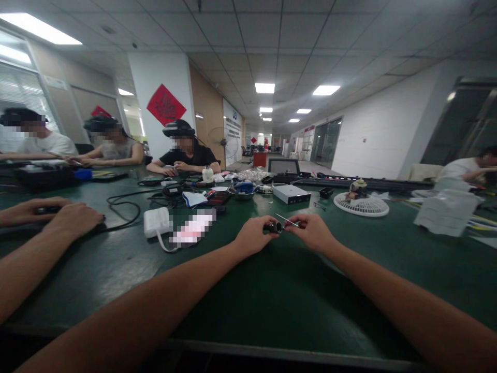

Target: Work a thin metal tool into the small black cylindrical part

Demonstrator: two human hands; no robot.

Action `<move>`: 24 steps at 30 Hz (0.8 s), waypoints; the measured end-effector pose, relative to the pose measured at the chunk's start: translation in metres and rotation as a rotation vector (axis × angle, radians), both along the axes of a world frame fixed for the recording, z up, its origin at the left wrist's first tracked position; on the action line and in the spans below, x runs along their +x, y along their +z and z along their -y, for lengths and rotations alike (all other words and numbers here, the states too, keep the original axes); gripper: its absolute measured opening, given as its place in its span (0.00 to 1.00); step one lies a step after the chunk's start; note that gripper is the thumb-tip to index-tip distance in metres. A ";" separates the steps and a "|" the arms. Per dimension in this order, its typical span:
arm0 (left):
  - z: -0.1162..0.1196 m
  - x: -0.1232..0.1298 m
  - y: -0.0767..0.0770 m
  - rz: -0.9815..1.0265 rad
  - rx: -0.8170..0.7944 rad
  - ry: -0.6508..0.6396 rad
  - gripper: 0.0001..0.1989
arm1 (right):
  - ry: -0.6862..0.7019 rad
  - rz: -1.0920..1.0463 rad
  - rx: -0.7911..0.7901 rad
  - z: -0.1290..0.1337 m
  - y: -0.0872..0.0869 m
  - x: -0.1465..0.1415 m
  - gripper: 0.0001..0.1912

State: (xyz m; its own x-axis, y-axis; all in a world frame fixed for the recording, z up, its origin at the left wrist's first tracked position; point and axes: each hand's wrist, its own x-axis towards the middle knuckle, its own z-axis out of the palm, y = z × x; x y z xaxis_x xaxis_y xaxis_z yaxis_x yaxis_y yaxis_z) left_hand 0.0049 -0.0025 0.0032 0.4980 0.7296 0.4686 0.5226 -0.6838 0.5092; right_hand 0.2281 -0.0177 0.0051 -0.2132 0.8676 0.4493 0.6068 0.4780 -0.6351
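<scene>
Over the green table [248, 311], my left hand [253, 235] is closed round a small dark cylinder [276, 227] whose round open end faces right. My right hand [310, 232] pinches a thin metal rod [285, 219], which slants up and left above the cylinder. A small part shows between the hands by the cylinder's end, too small to make out. Both hands are close together, slightly above the table top.
A co-worker's hands [73, 220] hold a dark object at the left. Nearby lie a white adapter [156, 223] and a black cable [134, 204]. Beyond my hands are a silver box [291, 194], a white fan grille [361, 206] and a white translucent bundle [446, 211].
</scene>
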 end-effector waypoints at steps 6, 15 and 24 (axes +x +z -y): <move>0.004 0.000 0.001 -0.093 0.111 -0.045 0.17 | 0.009 0.026 0.020 0.005 0.000 -0.006 0.08; 0.013 0.000 0.008 -0.138 0.163 -0.107 0.20 | 0.067 -0.258 -0.228 0.005 -0.002 -0.008 0.17; 0.015 -0.001 0.007 -0.165 0.152 -0.140 0.19 | 0.068 -0.395 -0.491 0.011 0.000 -0.015 0.19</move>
State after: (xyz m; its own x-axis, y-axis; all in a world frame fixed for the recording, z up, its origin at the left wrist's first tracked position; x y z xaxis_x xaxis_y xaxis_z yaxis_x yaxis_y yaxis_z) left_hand 0.0040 -0.0176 0.0103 0.6678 0.5758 0.4717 0.4850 -0.8173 0.3110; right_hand 0.2136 -0.0285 0.0050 -0.1742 0.9830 0.0586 0.2600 0.1033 -0.9601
